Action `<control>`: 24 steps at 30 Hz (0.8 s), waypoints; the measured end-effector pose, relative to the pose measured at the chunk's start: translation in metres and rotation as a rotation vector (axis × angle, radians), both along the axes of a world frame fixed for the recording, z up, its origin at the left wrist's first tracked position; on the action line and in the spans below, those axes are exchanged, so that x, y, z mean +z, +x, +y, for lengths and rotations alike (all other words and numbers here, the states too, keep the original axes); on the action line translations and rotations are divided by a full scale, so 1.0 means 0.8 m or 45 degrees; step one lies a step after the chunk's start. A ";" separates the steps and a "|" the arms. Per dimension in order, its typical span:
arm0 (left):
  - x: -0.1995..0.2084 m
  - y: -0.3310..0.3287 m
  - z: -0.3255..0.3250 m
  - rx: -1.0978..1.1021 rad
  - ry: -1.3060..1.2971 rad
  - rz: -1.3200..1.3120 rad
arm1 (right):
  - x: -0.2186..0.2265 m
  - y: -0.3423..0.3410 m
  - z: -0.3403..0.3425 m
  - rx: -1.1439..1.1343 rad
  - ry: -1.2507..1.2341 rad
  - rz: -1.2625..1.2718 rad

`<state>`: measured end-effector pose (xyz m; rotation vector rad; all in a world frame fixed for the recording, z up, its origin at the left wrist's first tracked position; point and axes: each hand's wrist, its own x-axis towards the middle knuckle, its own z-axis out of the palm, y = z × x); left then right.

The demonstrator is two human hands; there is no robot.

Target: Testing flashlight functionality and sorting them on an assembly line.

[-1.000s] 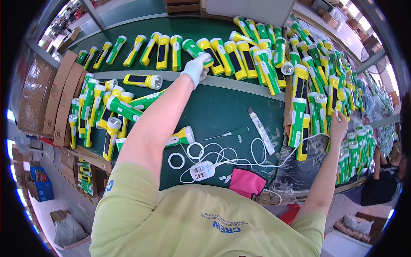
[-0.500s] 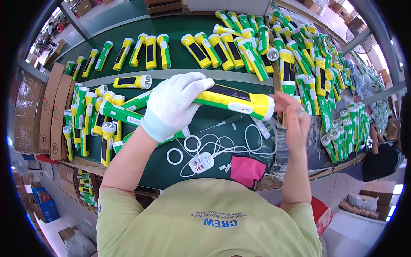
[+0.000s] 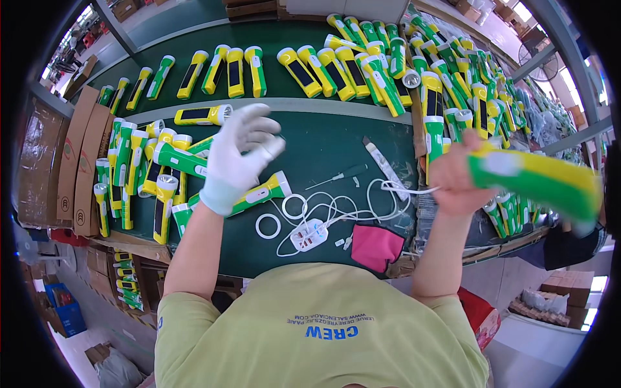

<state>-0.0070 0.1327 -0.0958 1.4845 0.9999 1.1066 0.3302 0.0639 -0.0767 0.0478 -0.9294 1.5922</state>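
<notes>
Flashlight (image 3: 537, 176) in right hand (image 3: 457, 180), two rings (image 3: 257, 226), one screwdriver (image 3: 351, 172)

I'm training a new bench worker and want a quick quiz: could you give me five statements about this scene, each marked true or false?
1. The left hand wears a white glove. True.
2. The left hand holds a flashlight. False: it is open and empty; the right hand grips a flashlight.
3. A screwdriver lies on the green tabletop. True.
4. The pink cloth lies left of the white plug block. False: the pink cloth lies to the right of the white plug block.
5. A row of flashlights lies beyond the grey rail. True.
</notes>
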 end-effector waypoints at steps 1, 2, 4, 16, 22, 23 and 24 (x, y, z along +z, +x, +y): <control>-0.015 -0.008 0.010 0.041 -0.017 -0.055 | 0.001 0.009 0.005 -0.251 -0.169 -0.081; -0.022 -0.017 0.017 0.073 -0.148 -0.056 | 0.003 0.013 0.011 -0.505 -0.337 -0.162; -0.031 -0.027 0.023 0.124 -0.362 -0.133 | -0.019 -0.010 0.023 -1.322 -0.559 -1.289; -0.004 0.108 -0.019 -0.296 1.085 0.705 | -0.016 -0.095 -0.004 -1.100 -0.414 -1.472; -0.063 0.117 0.008 -0.216 -0.803 -0.537 | -0.018 -0.072 -0.023 -1.102 -0.415 -1.334; -0.066 0.111 0.014 -0.156 -0.936 -0.711 | -0.023 -0.062 -0.028 -0.990 -0.486 -1.254; -0.080 0.104 0.019 -0.179 -0.961 -0.779 | -0.041 -0.051 -0.029 -0.919 -0.480 -1.165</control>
